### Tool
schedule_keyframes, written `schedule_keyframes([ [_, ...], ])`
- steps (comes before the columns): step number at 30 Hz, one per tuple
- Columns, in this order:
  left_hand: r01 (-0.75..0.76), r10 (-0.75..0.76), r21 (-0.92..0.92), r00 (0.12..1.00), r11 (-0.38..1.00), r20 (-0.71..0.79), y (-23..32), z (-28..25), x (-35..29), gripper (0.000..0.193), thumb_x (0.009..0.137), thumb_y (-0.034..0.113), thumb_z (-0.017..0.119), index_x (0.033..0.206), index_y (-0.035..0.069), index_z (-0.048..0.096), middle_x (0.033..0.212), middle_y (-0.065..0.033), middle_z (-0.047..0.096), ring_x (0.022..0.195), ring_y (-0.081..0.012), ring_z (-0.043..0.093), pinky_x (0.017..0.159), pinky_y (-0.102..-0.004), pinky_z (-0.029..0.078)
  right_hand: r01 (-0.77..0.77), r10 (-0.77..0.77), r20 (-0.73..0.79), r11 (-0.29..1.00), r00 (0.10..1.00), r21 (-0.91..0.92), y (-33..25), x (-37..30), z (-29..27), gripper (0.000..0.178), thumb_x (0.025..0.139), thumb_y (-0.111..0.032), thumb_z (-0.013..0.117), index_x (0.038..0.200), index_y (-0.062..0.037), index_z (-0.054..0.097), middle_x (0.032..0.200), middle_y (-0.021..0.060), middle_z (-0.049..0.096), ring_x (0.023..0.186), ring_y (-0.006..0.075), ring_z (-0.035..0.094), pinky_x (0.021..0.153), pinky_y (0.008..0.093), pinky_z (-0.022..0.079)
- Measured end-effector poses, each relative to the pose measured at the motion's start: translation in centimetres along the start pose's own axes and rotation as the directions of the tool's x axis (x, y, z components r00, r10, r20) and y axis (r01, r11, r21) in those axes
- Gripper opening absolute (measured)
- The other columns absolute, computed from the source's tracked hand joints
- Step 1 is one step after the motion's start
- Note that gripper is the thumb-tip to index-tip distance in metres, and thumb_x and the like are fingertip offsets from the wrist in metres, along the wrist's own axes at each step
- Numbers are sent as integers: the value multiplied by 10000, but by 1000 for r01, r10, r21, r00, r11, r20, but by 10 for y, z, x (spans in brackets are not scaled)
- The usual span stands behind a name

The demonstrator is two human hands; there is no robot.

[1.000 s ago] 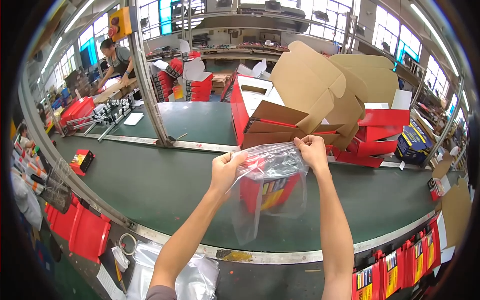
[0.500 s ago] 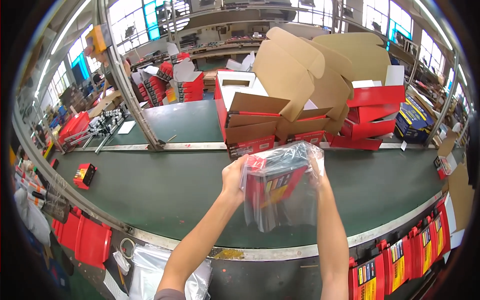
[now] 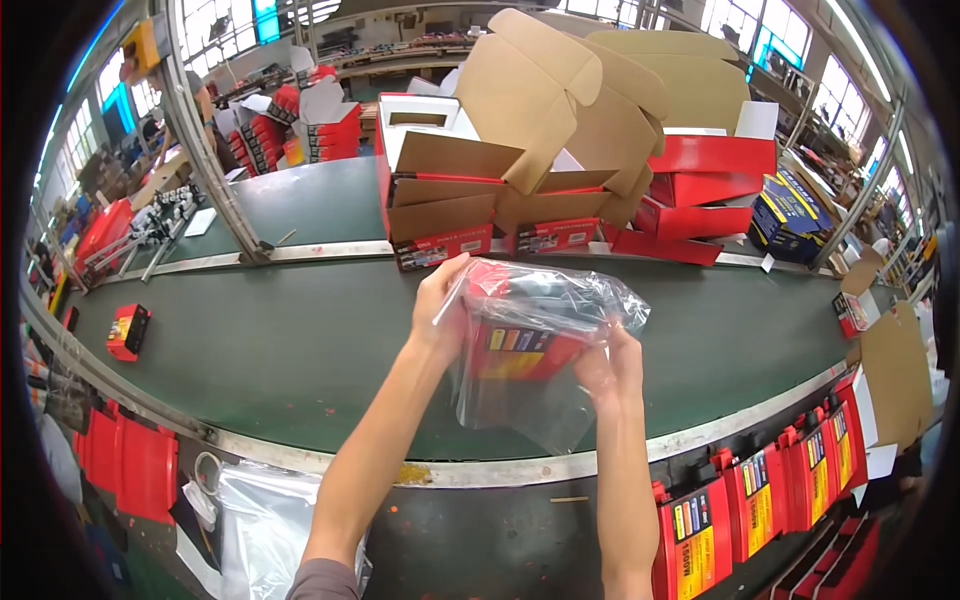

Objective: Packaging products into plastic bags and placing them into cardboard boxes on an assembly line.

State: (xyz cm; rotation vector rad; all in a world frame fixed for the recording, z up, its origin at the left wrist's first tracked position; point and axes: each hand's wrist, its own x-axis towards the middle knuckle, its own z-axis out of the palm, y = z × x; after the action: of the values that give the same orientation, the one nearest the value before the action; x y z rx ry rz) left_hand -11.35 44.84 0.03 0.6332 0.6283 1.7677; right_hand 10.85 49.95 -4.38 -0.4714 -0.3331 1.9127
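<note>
Left hand [image 3: 440, 305] and right hand [image 3: 612, 360] grip opposite ends of a clear plastic bag [image 3: 525, 412] — inside, a red item [image 3: 555, 362], held above the green worktop [image 3: 250, 350]. Its label [image 3: 510, 350] shows panels over yellow; red units [image 3: 694, 540], lower right — yellow labels, dark lettering.

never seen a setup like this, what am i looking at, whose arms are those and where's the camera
There is no machine here: these are a person's own bare hands, seen through a wide fisheye camera worn on the head, so straight edges look bent. The left hand holds a clear plastic bag with a red item showing through; the right hand is at its other side. A small red box rests on the green surface. Open boxes stand beyond, and flat plastic sheets lie nearer.
</note>
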Motion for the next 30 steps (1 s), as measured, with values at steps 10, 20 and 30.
schedule_keyframes([
  [10, 242, -244, -67, 970, 968, -15, 9, -18, -33, 264, 952, 252, 494, 1087, 48, 592, 1080, -82, 639, 945, -176, 594, 834, -333, 447, 182, -184, -10, 977, 983, -113, -6, -22, 15, 300, 958, -258, 506, 1171, -46, 520, 1125, 71, 577, 1049, 204, 533, 955, 359, 397],
  [20, 452, -398, 333, 891, 827, -221, -31, 4, -26, 181, 922, 282, 559, 852, 119, 597, 662, 43, 520, 598, -67, 465, 491, -228, 294, 194, -240, -72, 901, 968, -387, -37, 2, -39, 177, 935, -199, 475, 1008, -59, 556, 944, 58, 602, 907, 185, 562, 815, 354, 458],
  [30, 100, -77, 351, 994, 931, -79, -90, 9, 51, 74, 871, 108, 596, 831, 48, 613, 716, 16, 559, 597, -53, 488, 523, -224, 415, 302, -531, 15, 459, 847, -835, -80, 27, -65, 186, 943, -275, 520, 907, -93, 527, 726, -14, 528, 589, 96, 494, 510, 258, 388],
])
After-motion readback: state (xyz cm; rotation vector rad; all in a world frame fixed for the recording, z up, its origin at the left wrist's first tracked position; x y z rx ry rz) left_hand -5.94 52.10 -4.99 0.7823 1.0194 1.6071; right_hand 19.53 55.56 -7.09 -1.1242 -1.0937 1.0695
